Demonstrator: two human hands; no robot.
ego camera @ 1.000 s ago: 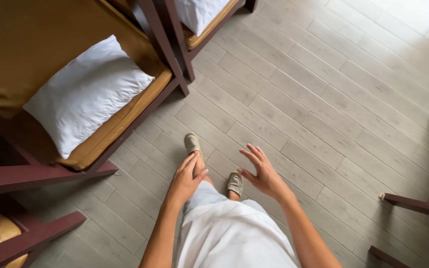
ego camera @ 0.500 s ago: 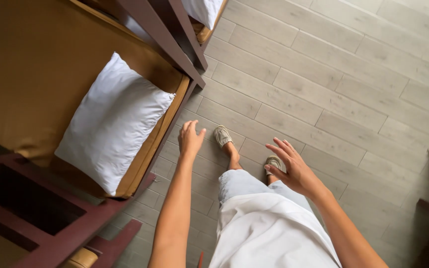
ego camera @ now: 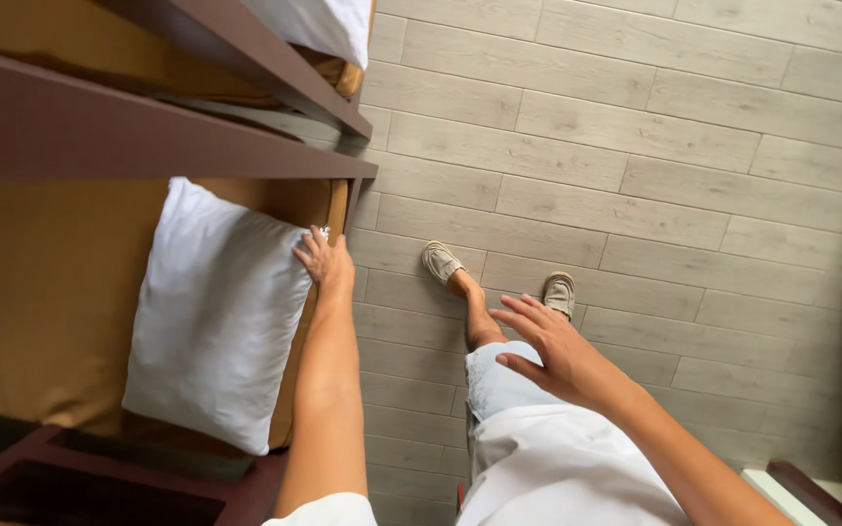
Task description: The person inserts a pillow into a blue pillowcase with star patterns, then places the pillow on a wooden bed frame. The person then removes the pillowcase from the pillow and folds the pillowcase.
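Touching white pillow (ego camera: 211,321) edge: left hand (ego camera: 326,261), fingers spread; right hand (ego camera: 553,351) open, empty.

My left hand (ego camera: 326,261), which hung over the floor near my shoe a second ago, now rests its fingers (ego camera: 306,251) on the white pillow's (ego camera: 216,321) edge; my right hand (ego camera: 548,343) has lifted, open, beside that pillow's bed.

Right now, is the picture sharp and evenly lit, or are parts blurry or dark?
Head view: soft, even daylight on the grey floor, no glare; the white pillow and left hand at its edge look sharp; the right hand is slightly soft; the bunk frame is dark, with deep shadow at lower left.
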